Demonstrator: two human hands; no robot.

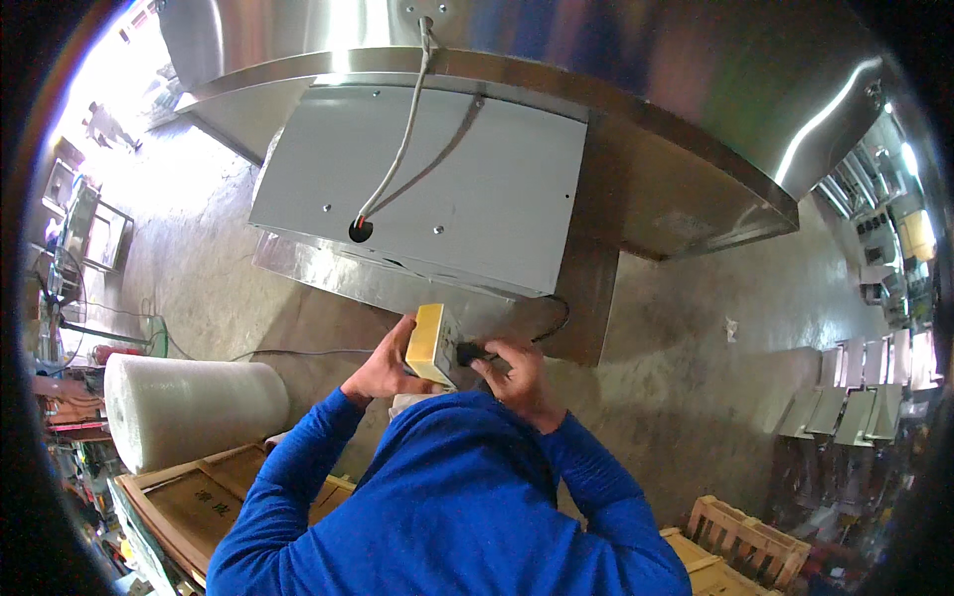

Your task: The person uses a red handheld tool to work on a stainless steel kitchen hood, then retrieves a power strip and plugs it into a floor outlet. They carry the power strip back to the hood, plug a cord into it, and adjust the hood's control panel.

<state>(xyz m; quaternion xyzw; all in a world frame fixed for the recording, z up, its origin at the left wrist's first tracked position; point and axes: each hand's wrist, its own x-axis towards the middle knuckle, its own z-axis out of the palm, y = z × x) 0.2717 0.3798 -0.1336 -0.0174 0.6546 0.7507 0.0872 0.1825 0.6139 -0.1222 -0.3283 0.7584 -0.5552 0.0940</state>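
My left hand [383, 364] grips a small box with a yellow side and a pale front [425, 340], held tilted close to my body. Against the box's right face, the fingers of my right hand [519, 379] are closed on a small black piece [469, 353]; its exact kind does not show. From near that hand a black cable [556, 323] curves up toward a grey metal housing [427, 164]. A pale cable [402, 149] enters a round hole in the housing, with coloured wire ends at the hole.
A large curved stainless steel body [556, 40] stands beyond the housing. At the left lies a thick roll of bubble wrap [199, 407] beside a wooden crate [179, 497]. A slatted wooden crate [750, 536] stands lower right. A thin cable [298, 352] crosses the concrete floor.
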